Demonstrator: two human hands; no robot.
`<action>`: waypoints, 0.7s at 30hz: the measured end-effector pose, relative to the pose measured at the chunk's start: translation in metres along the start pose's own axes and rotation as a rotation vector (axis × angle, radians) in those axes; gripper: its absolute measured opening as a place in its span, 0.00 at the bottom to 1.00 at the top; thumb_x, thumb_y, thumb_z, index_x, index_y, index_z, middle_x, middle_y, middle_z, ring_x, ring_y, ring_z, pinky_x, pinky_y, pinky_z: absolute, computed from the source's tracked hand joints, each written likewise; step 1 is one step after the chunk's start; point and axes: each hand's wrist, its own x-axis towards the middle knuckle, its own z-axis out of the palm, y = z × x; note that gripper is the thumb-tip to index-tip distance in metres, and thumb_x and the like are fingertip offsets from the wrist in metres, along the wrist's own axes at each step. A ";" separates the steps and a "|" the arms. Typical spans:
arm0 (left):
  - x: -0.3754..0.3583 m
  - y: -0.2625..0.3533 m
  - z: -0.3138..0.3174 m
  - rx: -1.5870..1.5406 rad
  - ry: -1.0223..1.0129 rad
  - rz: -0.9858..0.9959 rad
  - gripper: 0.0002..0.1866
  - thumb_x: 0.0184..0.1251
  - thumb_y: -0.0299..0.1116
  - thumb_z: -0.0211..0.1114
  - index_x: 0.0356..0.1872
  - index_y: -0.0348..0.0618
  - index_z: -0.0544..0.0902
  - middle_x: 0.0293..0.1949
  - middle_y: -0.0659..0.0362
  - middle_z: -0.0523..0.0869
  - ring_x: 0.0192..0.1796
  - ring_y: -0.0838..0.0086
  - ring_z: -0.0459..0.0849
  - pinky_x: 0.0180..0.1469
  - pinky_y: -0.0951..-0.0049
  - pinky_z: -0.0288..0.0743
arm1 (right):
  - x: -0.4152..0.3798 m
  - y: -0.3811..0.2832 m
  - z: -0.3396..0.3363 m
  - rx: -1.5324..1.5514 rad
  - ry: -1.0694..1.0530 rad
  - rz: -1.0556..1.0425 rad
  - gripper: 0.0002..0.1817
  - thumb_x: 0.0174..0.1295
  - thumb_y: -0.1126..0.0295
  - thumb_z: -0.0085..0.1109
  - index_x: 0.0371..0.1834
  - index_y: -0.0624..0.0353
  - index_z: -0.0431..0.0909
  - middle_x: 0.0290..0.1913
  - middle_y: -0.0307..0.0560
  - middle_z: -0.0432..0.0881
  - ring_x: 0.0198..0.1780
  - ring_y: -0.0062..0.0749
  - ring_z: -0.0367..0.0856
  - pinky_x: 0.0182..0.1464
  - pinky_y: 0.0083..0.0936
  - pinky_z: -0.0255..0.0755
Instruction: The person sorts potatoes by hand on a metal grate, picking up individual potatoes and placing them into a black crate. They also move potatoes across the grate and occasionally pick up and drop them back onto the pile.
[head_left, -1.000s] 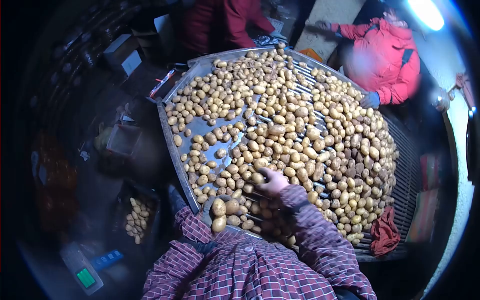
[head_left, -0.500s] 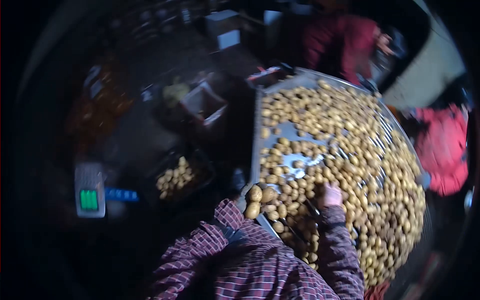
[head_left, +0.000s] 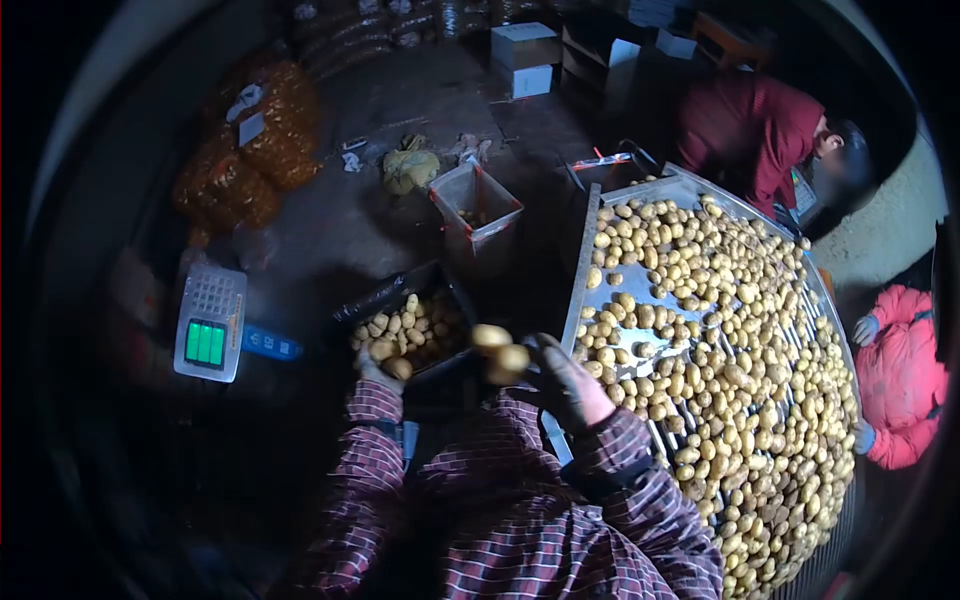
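Observation:
My left hand (head_left: 376,372), gloved, is at the near left corner of a black crate (head_left: 455,368) partly filled with potatoes (head_left: 425,328). Its fingers curl around a couple of larger potatoes (head_left: 397,368) and are partly hidden by them. My right hand (head_left: 572,388), in a dark glove, is between the crate and the sorting table, its fingers apart. Two motion-blurred potatoes (head_left: 503,360) are in the air just off its fingertips, toward the crate. Many potatoes (head_left: 740,375) cover the metal slatted table (head_left: 577,325) on my right.
A scale (head_left: 210,322) with a lit green display stands left. Behind are filled mesh sacks (head_left: 245,150), a bin (head_left: 478,205) and cardboard boxes (head_left: 525,60). One person in dark red (head_left: 745,130) bends at the table's far end; another in a red jacket (head_left: 905,375) stands right.
My left hand has moved from the table edge to the crate with potatoes. My right hand has left the potato pile and swung left toward the crate. The view has shifted.

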 end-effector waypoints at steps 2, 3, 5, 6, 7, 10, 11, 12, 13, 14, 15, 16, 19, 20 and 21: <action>-0.002 0.027 -0.028 0.079 0.141 0.017 0.33 0.66 0.63 0.53 0.67 0.55 0.68 0.66 0.56 0.68 0.67 0.59 0.68 0.67 0.45 0.65 | 0.002 -0.008 0.012 0.295 -0.048 0.137 0.33 0.73 0.57 0.49 0.76 0.62 0.53 0.72 0.56 0.64 0.69 0.46 0.68 0.68 0.41 0.65; -0.006 0.034 -0.041 0.126 0.255 0.011 0.34 0.66 0.62 0.53 0.68 0.57 0.65 0.68 0.56 0.65 0.69 0.58 0.66 0.67 0.46 0.65 | -0.008 -0.021 0.005 0.507 -0.015 0.147 0.33 0.73 0.57 0.50 0.74 0.63 0.56 0.71 0.56 0.65 0.69 0.49 0.68 0.68 0.45 0.64; 0.000 0.033 -0.051 0.270 0.459 -0.060 0.36 0.67 0.62 0.54 0.72 0.60 0.60 0.73 0.55 0.59 0.71 0.57 0.62 0.68 0.48 0.64 | -0.036 -0.046 -0.029 0.582 0.163 0.121 0.34 0.72 0.56 0.52 0.74 0.64 0.57 0.71 0.56 0.66 0.69 0.49 0.67 0.68 0.46 0.64; 0.007 0.030 -0.048 0.402 0.416 -0.048 0.35 0.68 0.63 0.52 0.72 0.61 0.61 0.73 0.57 0.58 0.74 0.59 0.57 0.69 0.48 0.62 | -0.055 -0.047 -0.053 0.497 0.313 0.093 0.27 0.71 0.62 0.54 0.69 0.62 0.65 0.64 0.52 0.74 0.62 0.40 0.75 0.61 0.37 0.73; 0.017 0.028 -0.055 0.482 0.325 -0.053 0.35 0.69 0.63 0.51 0.73 0.63 0.59 0.73 0.58 0.58 0.73 0.58 0.59 0.69 0.47 0.61 | -0.081 -0.049 -0.077 0.335 0.448 0.068 0.25 0.71 0.64 0.54 0.68 0.63 0.67 0.61 0.50 0.76 0.60 0.37 0.77 0.59 0.35 0.74; 0.003 -0.039 0.019 0.697 0.133 0.097 0.31 0.69 0.49 0.58 0.70 0.53 0.64 0.69 0.57 0.65 0.69 0.58 0.66 0.68 0.48 0.63 | -0.185 -0.015 -0.137 0.135 0.894 0.150 0.22 0.69 0.66 0.56 0.63 0.63 0.72 0.56 0.47 0.79 0.56 0.32 0.79 0.55 0.29 0.75; -0.010 -0.070 0.052 0.825 0.074 0.159 0.29 0.68 0.44 0.60 0.68 0.50 0.66 0.67 0.56 0.69 0.67 0.58 0.69 0.66 0.51 0.66 | -0.223 -0.001 -0.149 0.062 1.000 0.158 0.21 0.68 0.67 0.57 0.61 0.63 0.74 0.55 0.47 0.81 0.54 0.29 0.79 0.54 0.27 0.75; -0.019 -0.102 0.074 0.833 -0.092 0.217 0.25 0.67 0.38 0.60 0.64 0.47 0.71 0.62 0.55 0.75 0.62 0.63 0.73 0.59 0.59 0.72 | -0.259 0.012 -0.155 -0.022 1.065 0.203 0.20 0.67 0.67 0.58 0.60 0.64 0.75 0.53 0.47 0.81 0.53 0.29 0.79 0.54 0.26 0.75; -0.035 -0.132 0.103 1.022 -0.230 0.243 0.21 0.67 0.33 0.60 0.61 0.46 0.75 0.58 0.54 0.77 0.58 0.66 0.77 0.55 0.66 0.74 | -0.291 0.021 -0.151 -0.103 1.122 0.252 0.20 0.66 0.67 0.59 0.58 0.65 0.75 0.51 0.47 0.82 0.52 0.28 0.80 0.54 0.25 0.74; -0.051 -0.164 0.123 1.122 -0.432 0.304 0.18 0.66 0.27 0.59 0.58 0.43 0.77 0.54 0.55 0.80 0.55 0.68 0.79 0.56 0.68 0.74 | -0.315 0.027 -0.137 -0.500 1.172 0.237 0.19 0.65 0.68 0.61 0.56 0.66 0.77 0.48 0.48 0.84 0.50 0.28 0.81 0.55 0.25 0.74; -0.058 -0.192 0.129 1.298 -0.691 0.311 0.20 0.65 0.27 0.61 0.58 0.41 0.76 0.56 0.54 0.79 0.54 0.71 0.79 0.55 0.71 0.74 | -0.333 0.035 -0.120 -0.452 1.238 0.321 0.23 0.62 0.66 0.63 0.58 0.65 0.75 0.52 0.52 0.82 0.55 0.36 0.79 0.60 0.32 0.71; -0.082 -0.221 0.144 1.429 -0.897 0.360 0.21 0.63 0.21 0.61 0.59 0.40 0.76 0.56 0.54 0.80 0.57 0.70 0.78 0.58 0.70 0.73 | -0.351 0.047 -0.102 -0.665 1.258 0.356 0.26 0.60 0.65 0.65 0.60 0.63 0.74 0.55 0.56 0.79 0.59 0.42 0.76 0.63 0.36 0.68; -0.140 -0.289 0.171 1.657 -1.648 0.325 0.29 0.57 0.28 0.67 0.63 0.43 0.73 0.63 0.45 0.73 0.67 0.54 0.70 0.71 0.60 0.61 | -0.375 0.077 -0.049 -1.073 1.266 0.390 0.35 0.55 0.60 0.68 0.66 0.60 0.69 0.64 0.64 0.70 0.66 0.58 0.66 0.69 0.45 0.60; -0.148 -0.312 0.165 1.715 -1.888 0.391 0.34 0.56 0.39 0.69 0.66 0.44 0.71 0.68 0.45 0.68 0.71 0.51 0.65 0.73 0.57 0.57 | -0.375 0.077 -0.032 -1.019 1.245 0.434 0.38 0.54 0.58 0.69 0.68 0.58 0.67 0.66 0.64 0.66 0.66 0.59 0.65 0.69 0.46 0.59; -0.162 -0.329 0.159 1.824 -2.062 0.449 0.38 0.55 0.48 0.69 0.69 0.51 0.68 0.71 0.48 0.64 0.73 0.51 0.61 0.74 0.49 0.53 | -0.375 0.080 -0.017 -0.997 1.220 0.517 0.40 0.53 0.58 0.69 0.70 0.56 0.65 0.68 0.63 0.63 0.67 0.59 0.64 0.69 0.46 0.60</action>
